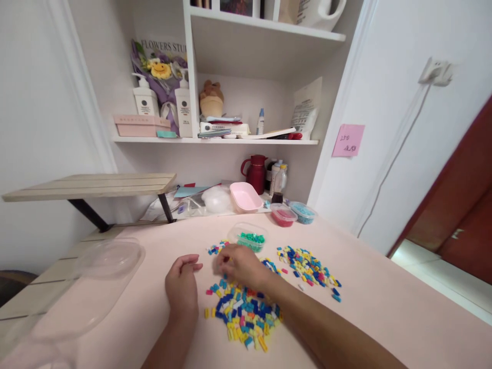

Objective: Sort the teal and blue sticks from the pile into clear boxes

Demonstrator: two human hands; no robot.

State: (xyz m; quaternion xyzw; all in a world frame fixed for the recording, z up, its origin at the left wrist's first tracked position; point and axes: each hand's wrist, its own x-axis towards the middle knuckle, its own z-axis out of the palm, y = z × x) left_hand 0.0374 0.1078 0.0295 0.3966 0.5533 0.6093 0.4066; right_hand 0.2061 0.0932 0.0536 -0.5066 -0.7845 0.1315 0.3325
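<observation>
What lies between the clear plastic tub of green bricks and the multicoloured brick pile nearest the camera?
In the head view, the right hand is between the tub and the pile, with multicoloured bricks partly hidden behind it.

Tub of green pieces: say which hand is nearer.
Right. The right hand is just in front of the tub; the left hand is farther off, to its left.

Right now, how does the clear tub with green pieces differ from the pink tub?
The clear tub is see-through; the pink tub is opaque. The clear tub holds green pieces, while no pieces show in the pink tub. The clear tub sits just beyond the right hand; the pink tub is farther back. Both have rounded corners.
</observation>
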